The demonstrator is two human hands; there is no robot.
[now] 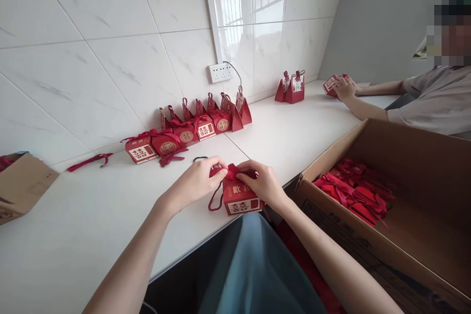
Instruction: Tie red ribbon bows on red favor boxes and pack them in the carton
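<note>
In front of me, at the edge of the white table (110, 216), stands a small red gift box (243, 196) with gold and white Chinese characters. A red ribbon (232, 172) lies across its top. My left hand (204, 176) pinches the ribbon on one side between thumb and fingers. From the other side my right hand (263, 181) pinches the ribbon close to the same spot, its fingers partly over the box top. A dark red cord loop (215, 200) hangs at the box's left side.
Several red gift boxes (186, 135) stand in rows by the tiled wall, with two more (294, 88) farther right. A large carton (331, 194) at right holds ribboned red boxes. A smaller carton (29, 184) sits left. Another person's hand (346, 88) holds a red box.
</note>
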